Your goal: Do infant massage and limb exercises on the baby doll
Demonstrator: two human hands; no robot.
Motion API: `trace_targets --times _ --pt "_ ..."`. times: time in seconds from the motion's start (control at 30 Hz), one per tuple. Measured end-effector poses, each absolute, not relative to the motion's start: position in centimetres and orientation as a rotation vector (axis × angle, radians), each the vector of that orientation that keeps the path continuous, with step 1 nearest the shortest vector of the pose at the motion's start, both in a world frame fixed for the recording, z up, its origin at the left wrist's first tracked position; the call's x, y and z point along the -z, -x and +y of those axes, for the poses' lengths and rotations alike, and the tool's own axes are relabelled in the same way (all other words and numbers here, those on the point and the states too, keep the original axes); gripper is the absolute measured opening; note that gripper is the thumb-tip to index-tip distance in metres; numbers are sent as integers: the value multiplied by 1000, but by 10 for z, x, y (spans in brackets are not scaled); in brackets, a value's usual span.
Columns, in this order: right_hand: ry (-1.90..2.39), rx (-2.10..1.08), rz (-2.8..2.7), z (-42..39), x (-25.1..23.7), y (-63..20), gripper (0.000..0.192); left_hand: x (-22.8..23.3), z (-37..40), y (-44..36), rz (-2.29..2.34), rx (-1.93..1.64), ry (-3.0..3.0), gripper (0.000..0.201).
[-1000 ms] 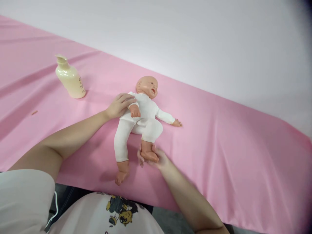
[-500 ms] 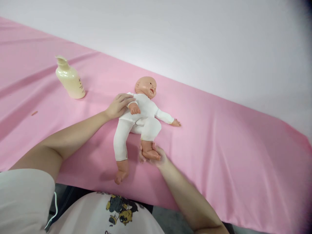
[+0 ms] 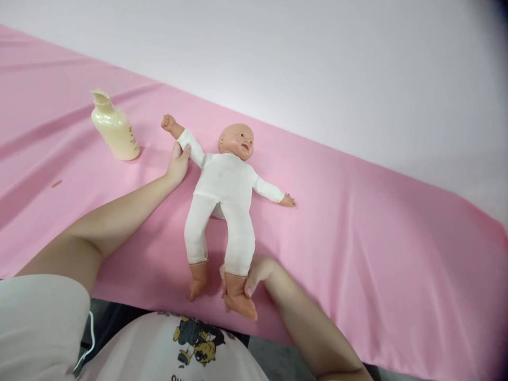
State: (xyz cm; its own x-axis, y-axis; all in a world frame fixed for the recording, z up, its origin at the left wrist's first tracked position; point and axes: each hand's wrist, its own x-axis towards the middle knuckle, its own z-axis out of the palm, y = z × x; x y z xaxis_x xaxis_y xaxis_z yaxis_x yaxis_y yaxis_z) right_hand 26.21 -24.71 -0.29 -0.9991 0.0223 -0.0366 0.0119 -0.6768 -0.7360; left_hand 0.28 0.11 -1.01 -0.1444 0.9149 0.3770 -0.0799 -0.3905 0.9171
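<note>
A baby doll (image 3: 226, 180) in a white suit lies on its back on the pink sheet (image 3: 325, 254), head away from me and both arms spread. My left hand (image 3: 178, 164) is around its raised arm on the left side, thumb on the white sleeve and the other fingers hidden behind it. Lower down, my right hand (image 3: 259, 272) grips the doll's lower leg on the right side just above the foot, with the thumb in front and fingertips showing on the far side. The doll's other leg lies straight, touched by neither hand.
To the left stands a pale yellow pump bottle (image 3: 117, 132), upright on the sheet. A small reddish-brown strip (image 3: 56, 183) lies nearer on the left. Behind the sheet is a white surface (image 3: 317, 63). The sheet's near edge runs just in front of my body.
My left hand has swung the doll's arm from across its chest outward and up to the left. My right hand has drawn the bent leg down toward me, and it is now straight.
</note>
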Motion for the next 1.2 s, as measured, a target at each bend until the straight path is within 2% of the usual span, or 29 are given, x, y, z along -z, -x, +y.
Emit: trace_targets --times 0.13,0.27,0.37,0.53,0.67,0.73,0.83,1.03,1.2 --pt "210 -2891 -1340 -243 -7 -264 30 14 7 -1 1026 -1632 -1175 55" --pt "90 -2909 -1487 -239 -15 -259 40 14 7 -3 1015 -1644 -1150 54" --pt "-30 -2906 -1534 -237 -18 -256 38 12 4 -2 1036 -1652 -1168 54" --pt "-268 -2753 -1408 -236 -16 -251 28 9 0 -2 1027 -1655 -1298 53" --pt "-579 -2547 -1510 -235 -4 -247 34 7 -4 -7 987 -1667 -1435 52" --pt "-596 -2484 -1429 -237 3 -246 35 5 -7 -9 965 -1658 -1514 50" --pt "-463 -2428 -1164 -241 7 -247 45 0 -16 -10 928 -1619 -1747 47" --pt "-7 -2255 -923 -240 -8 -252 44 -14 -34 -10 726 -1425 -2427 41" --pt "424 -2203 -766 -242 -15 -253 41 -17 -37 -12 700 -1224 -2614 34"
